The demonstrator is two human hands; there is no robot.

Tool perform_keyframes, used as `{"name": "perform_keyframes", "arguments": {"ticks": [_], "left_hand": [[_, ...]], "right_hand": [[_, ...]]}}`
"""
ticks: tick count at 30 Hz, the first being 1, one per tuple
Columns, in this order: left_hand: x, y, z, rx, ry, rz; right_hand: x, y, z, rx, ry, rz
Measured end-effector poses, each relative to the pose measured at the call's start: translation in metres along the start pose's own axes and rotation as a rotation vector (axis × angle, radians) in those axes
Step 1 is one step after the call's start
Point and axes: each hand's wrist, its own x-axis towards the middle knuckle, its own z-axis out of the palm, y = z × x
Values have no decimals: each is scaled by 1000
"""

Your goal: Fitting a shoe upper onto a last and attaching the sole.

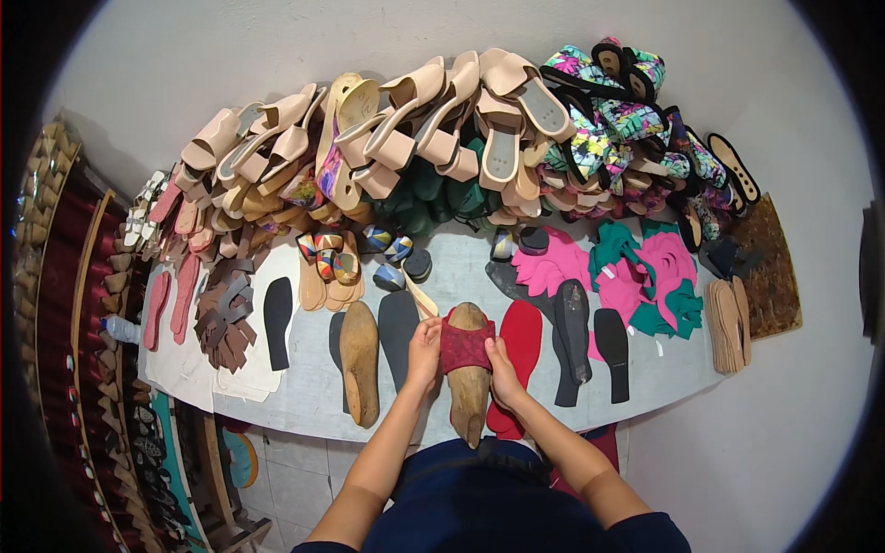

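Note:
A dark red patterned sandal upper lies across a wooden shoe last at the table's near edge. My left hand pinches the upper's left edge with thumb and fingers. Its right edge is gripped by my right hand, the thumb on top and some fingers hidden beneath. A second wooden last rests on a dark sole to the left. Between the two lasts is a dark grey sole. Red insoles lie just beyond my right hand, partly covered by it.
Piled sandals line the table's back against the wall. Brown strips and a black sole lie left. Pink and green cut pieces, dark soles and stacked tan insoles occupy the right. Shelves hold lasts at left.

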Motion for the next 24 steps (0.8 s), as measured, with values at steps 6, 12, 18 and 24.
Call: {"name": "perform_keyframes", "arguments": {"ticks": [6,12,18,24], "left_hand": [[-23,11,24,368,77,277],[-26,26,30,143,-77,-10],[-27,29,26,21,-75,3],[-30,26,27,21,-58,16]], "right_hand": [[3,5,-2,-10,-8,11],[2,4,0,-150,23,20],[1,-5,5,-130,-72,35],[5,1,0,368,-113,121]]}}
